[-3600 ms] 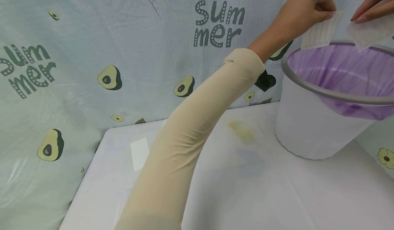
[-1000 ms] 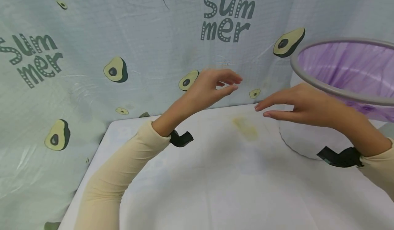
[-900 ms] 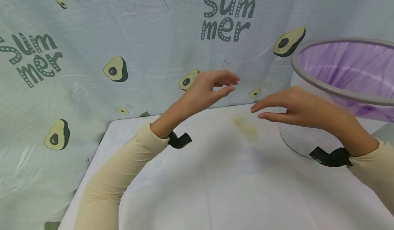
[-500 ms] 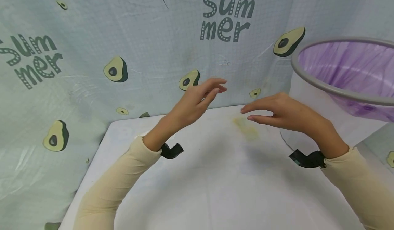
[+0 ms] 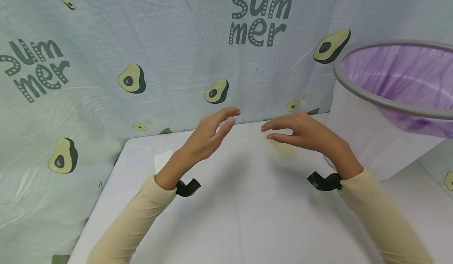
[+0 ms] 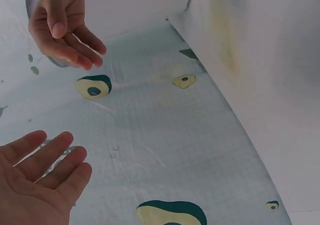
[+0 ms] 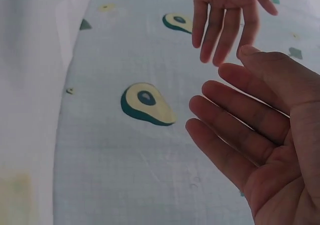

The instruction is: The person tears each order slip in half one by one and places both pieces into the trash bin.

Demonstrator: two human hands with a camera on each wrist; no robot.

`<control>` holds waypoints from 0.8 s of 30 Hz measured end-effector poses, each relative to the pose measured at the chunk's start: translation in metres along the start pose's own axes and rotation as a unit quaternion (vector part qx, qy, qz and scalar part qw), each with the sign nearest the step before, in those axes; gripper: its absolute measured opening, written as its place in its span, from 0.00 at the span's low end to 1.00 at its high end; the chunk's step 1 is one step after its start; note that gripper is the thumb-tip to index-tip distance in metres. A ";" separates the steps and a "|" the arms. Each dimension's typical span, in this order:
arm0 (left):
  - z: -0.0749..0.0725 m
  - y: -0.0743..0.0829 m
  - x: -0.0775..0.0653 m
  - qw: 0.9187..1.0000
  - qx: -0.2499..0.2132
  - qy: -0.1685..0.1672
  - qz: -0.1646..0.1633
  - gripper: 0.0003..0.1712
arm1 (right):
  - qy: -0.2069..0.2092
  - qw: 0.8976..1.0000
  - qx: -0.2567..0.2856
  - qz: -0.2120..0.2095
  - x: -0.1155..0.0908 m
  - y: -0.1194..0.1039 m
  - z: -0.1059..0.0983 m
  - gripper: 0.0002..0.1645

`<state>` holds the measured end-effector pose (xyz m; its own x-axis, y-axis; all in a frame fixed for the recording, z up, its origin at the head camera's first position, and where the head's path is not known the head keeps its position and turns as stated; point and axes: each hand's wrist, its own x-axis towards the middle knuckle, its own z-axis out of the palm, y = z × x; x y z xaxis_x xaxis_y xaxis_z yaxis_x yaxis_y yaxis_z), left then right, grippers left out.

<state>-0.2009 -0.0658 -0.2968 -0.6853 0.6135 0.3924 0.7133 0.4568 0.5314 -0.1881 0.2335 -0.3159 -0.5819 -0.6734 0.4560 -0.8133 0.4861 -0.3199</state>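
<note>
My left hand hovers over the table with its fingers loosely extended and nothing in them. Facing it, slightly to the right, my right hand is also bare, thumb and fingers apart. In the left wrist view the palm of the left hand shows with relaxed fingers, the other hand farther off. The right wrist view has the right hand likewise spread and holding nothing. A small white paper piece lies on the table behind the left wrist, partly hidden by it.
A white bin with a grey rim and a purple liner bag stands at the right, close to the right forearm. The white-covered table ends at a patterned curtain. A faint yellow stain marks the cover.
Earlier, the hands held a lined white strip and a thin translucent sheet over the bin; both are gone from them. The hands have since moved left and lower, and the paper piece shows again.
</note>
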 end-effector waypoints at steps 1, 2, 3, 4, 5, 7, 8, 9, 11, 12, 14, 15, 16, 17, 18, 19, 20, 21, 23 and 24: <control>0.000 -0.003 -0.003 1.000 0.000 0.003 -0.004 0.33 | -0.002 1.000 0.005 0.001 0.002 0.001 0.004 0.17; 0.000 -0.005 -0.006 1.000 0.000 0.006 -0.008 0.33 | -0.005 1.000 0.009 0.003 0.004 0.002 0.007 0.17; 0.000 -0.007 -0.009 1.000 0.002 0.009 -0.012 0.32 | -0.008 1.000 0.014 0.003 0.006 0.003 0.011 0.17; 0.000 -0.010 -0.012 1.000 0.003 0.012 -0.015 0.32 | -0.013 1.000 0.021 0.006 0.008 0.004 0.014 0.17; 0.000 -0.013 -0.016 1.000 0.004 0.014 -0.019 0.31 | -0.016 0.999 0.027 0.010 0.010 0.004 0.017 0.17; 0.000 -0.018 -0.021 0.999 0.008 0.019 -0.027 0.30 | -0.023 0.999 0.039 0.021 0.013 0.004 0.022 0.17; 0.000 -0.020 -0.024 0.999 0.010 0.021 -0.031 0.29 | -0.025 0.998 0.044 0.025 0.015 0.005 0.025 0.18; 0.000 -0.022 -0.027 0.999 0.012 0.024 -0.036 0.28 | -0.028 0.998 0.049 0.029 0.017 0.005 0.027 0.18; 0.000 -0.027 -0.032 0.998 0.016 0.027 -0.048 0.27 | -0.032 0.998 0.053 0.033 0.023 0.005 0.033 0.18; 0.001 -0.030 -0.035 0.998 0.019 0.028 -0.054 0.26 | -0.034 0.997 0.056 0.033 0.026 0.006 0.035 0.18; 0.001 -0.033 -0.041 0.997 0.024 0.028 -0.068 0.26 | -0.037 0.997 0.058 0.029 0.032 0.007 0.040 0.18; 0.002 -0.035 -0.043 0.997 0.026 0.028 -0.074 0.26 | -0.038 0.997 0.060 0.026 0.035 0.007 0.043 0.18; 0.002 -0.037 -0.046 0.996 0.029 0.029 -0.079 0.26 | -0.038 0.997 0.060 0.023 0.037 0.008 0.046 0.18; 0.003 -0.039 -0.048 0.996 0.030 0.030 -0.083 0.26 | -0.038 0.997 0.062 0.020 0.039 0.009 0.048 0.18; 0.003 -0.040 -0.050 0.995 0.031 0.032 -0.087 0.26 | -0.038 0.997 0.064 0.019 0.041 0.010 0.051 0.18; 0.004 -0.042 -0.051 0.995 0.032 0.034 -0.090 0.26 | -0.036 0.997 0.067 0.019 0.043 0.011 0.053 0.17; 0.004 -0.043 -0.053 0.995 0.033 0.036 -0.092 0.26 | -0.036 0.997 0.069 0.020 0.044 0.012 0.056 0.17; 0.004 -0.044 -0.054 0.994 0.034 0.038 -0.095 0.26 | -0.034 0.997 0.073 0.021 0.046 0.013 0.059 0.17; 0.005 -0.047 -0.057 0.993 0.037 0.040 -0.101 0.26 | -0.035 0.996 0.082 0.025 0.050 0.015 0.065 0.17; 0.005 -0.049 -0.059 0.993 0.039 0.040 -0.105 0.26 | -0.035 0.995 0.086 0.028 0.053 0.016 0.068 0.17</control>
<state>-0.1945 -0.1207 -0.3495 -0.8270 0.4481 0.3396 0.5611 0.6191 0.5494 -0.2323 0.1681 -0.3532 -0.6198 -0.6888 0.3760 -0.7655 0.4254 -0.4827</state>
